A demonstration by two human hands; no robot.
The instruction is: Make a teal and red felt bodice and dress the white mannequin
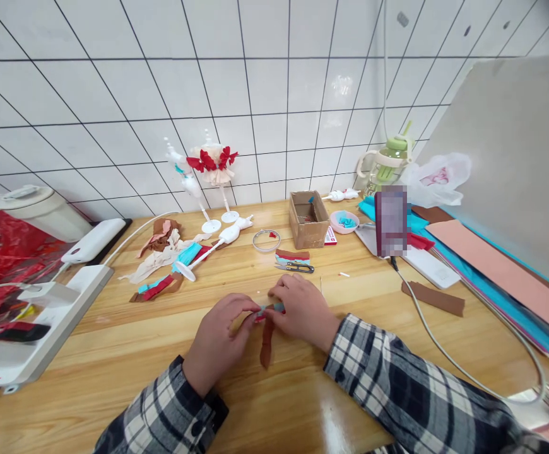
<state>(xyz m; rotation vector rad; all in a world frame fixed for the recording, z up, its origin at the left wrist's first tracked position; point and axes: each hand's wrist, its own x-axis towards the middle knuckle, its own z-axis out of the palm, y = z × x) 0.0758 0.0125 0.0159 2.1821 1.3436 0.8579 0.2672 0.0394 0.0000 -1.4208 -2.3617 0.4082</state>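
Note:
Low over the wooden table, my left hand (224, 333) pinches one end of some layered crepe paper strips in red and light blue. My right hand (303, 310) has its fingers closed on the same bundle from the other side. From between the hands a brown paper strip (265, 345) hangs toward me. My fingers cover much of the bundle. Just beyond them lie thread snips (296, 267) and a small stack of brown, red and blue strips (292, 255). A ring-shaped bangle (265, 240) rests farther back with a bit of red inside it.
White mini mannequins (215, 170) stand against the tiled wall; one more (227, 234) lies among paper scraps. A cardboard box (308, 221), a pink bowl (344, 222) and a propped phone (392, 221) are at the back. Its cable (426, 328) curves along the right. A power strip (61, 321) borders the left.

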